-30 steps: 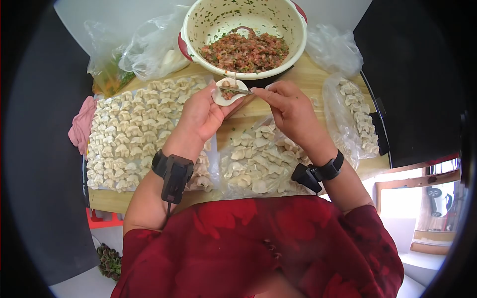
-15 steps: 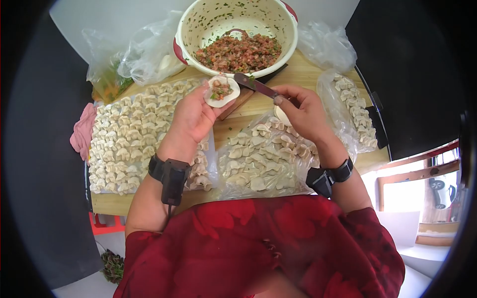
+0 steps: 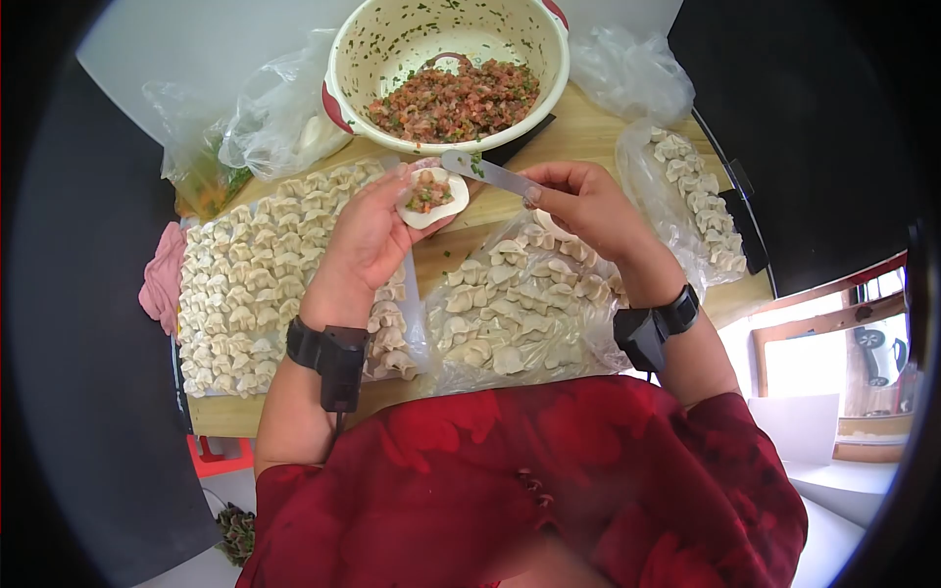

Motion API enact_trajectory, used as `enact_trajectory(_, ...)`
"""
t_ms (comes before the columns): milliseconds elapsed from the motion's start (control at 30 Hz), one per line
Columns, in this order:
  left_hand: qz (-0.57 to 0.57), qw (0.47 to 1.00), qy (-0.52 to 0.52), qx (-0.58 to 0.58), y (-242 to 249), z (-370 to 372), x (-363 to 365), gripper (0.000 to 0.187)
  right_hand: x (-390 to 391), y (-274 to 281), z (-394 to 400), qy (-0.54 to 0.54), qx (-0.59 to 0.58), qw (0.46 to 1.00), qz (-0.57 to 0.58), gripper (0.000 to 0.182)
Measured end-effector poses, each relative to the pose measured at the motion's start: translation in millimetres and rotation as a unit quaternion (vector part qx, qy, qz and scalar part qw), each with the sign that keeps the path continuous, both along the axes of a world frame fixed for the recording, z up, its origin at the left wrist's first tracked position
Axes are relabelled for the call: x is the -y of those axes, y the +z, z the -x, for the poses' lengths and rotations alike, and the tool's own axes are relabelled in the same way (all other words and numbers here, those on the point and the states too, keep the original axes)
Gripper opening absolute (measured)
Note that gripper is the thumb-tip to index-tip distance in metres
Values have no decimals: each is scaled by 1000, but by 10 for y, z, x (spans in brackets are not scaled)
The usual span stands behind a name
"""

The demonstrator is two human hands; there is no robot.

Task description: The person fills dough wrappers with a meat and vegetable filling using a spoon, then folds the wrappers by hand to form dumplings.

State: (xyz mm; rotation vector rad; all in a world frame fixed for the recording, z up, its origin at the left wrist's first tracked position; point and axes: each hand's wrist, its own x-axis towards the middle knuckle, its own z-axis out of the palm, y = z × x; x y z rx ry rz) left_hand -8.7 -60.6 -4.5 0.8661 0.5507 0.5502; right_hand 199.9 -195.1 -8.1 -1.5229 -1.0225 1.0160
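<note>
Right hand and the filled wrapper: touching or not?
Apart. The head view shows wooden tabletop between the wrapper and the right hand; only the flat blade it grips extends toward the wrapper.

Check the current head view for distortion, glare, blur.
Head view: fisheye, with black corners and the table bowed at its edges; window at right blown out; lower part of the red top soft, hazy; filling and knife fairly crisp.
</note>
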Motion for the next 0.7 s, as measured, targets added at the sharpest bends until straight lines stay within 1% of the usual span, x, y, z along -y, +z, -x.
enact_trajectory(33, 1, 1000, 0, 0, -23, -3, -4, 35, 1, -1, 34, -11, 65, 997, -31, 22)
enact_trajectory(67, 8, 1000, -3, 5, -56, -9, -7, 34, 24, 35, 64, -11, 65, 997, -31, 22)
enact_trajectory(133, 16, 1000, -7, 10, -89, -25, 1, 34, 94, 165, 154, 2, 162, 987, -17, 20)
enact_trajectory(167, 27, 999, -1, 20, -97, -38, 12, 34, 116, 153, 191, 2, 162, 987, -16, 20)
enact_trajectory(233, 38, 999, 4, 31, -101, -44, 17, 34, 143, 132, 243, -41, 225, 963, -142, 19)
enact_trajectory(267, 33, 999, 0, 33, -102, -39, 15, 34, 129, 128, 236, -41, 225, 963, -142, 19)
enact_trajectory(333, 29, 999, -6, 32, -91, -26, 24, 34, 87, 114, 202, -81, 46, 977, -192, 19)
enact_trajectory(367, 24, 999, -4, 31, -59, -20, 36, 35, 72, 106, 176, -85, 45, 977, -193, 19)
enact_trajectory(433, 17, 999, -8, 28, -9, -10, 48, 36, 63, 83, 112, -28, -75, 992, -98, 21)
enact_trajectory(467, 12, 999, -39, 27, 6, 9, 40, 37, 61, 64, 116, -35, -77, 991, -100, 21)
enact_trajectory(500, 9, 997, -70, 26, 10, 26, 34, 38, 43, 42, 153, -22, -70, 995, -71, 22)
enact_trajectory(533, 9, 997, -78, 20, 0, 45, 23, 38, 27, 20, 192, -8, -64, 997, -41, 23)
enact_trajectory(567, 2, 993, -111, 37, -18, 65, 6, 39, 14, 27, 228, -17, -70, 996, -42, 23)
enact_trajectory(600, -6, 988, -144, 54, -26, 66, 1, 40, -5, 62, 263, 4, -93, 995, -33, 26)
enact_trajectory(633, -6, 987, -152, 47, -25, 54, 9, 40, -28, 78, 287, 26, -116, 993, -24, 28)
enact_trajectory(700, -11, 988, -149, 28, -19, 32, 24, 41, -71, 65, 298, 23, -135, 990, -27, 25)
